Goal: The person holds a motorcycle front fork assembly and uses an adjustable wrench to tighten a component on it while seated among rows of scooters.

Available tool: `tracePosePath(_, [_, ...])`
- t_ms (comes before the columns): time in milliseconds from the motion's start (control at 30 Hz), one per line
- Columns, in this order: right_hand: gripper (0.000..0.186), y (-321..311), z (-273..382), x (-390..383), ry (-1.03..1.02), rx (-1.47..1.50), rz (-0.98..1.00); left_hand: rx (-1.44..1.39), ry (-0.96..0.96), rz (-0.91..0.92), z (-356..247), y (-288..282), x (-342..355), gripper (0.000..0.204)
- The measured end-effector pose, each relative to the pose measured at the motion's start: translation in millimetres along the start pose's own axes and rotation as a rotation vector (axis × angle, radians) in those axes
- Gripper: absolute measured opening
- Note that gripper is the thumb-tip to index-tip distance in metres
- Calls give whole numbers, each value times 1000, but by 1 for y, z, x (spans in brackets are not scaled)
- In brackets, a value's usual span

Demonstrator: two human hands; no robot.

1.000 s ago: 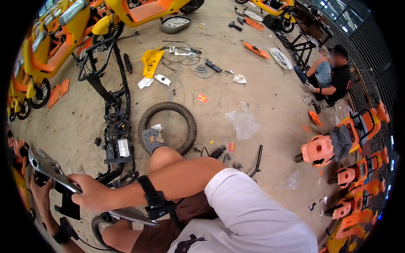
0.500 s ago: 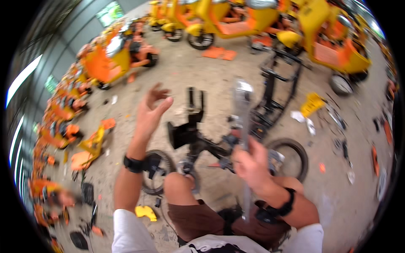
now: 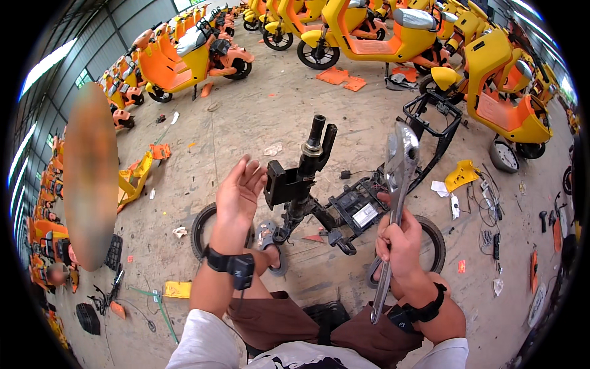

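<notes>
Head view shows me a concrete floor with yellow-and-orange scooters lined up at the far side. Nearer, a stripped black scooter frame lies slantwise, a tilted steering column standing at its left end. One tyre lies at the right, partly behind the right forearm. A long silver wrench slants head up in front of the frame, its handle closed in the right hand. The left hand, empty, fingers loosely spread, is just beside the column's black bracket; I can't tell whether they touch.
</notes>
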State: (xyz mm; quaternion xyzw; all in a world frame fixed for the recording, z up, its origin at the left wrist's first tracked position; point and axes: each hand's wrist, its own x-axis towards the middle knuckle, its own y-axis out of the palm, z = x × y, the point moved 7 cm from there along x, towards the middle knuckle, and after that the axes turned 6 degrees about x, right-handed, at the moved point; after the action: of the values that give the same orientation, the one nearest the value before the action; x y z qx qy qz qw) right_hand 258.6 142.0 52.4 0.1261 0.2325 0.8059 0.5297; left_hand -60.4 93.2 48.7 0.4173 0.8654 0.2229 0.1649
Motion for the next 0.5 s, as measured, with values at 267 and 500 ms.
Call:
tracePosePath(267, [47, 13, -40, 7, 57, -357, -15, 563, 243, -149, 63, -51, 26, 28])
tracePosePath(500, [51, 34, -53, 21, -24, -783, 60, 713, 490, -109, 52, -23, 7, 30])
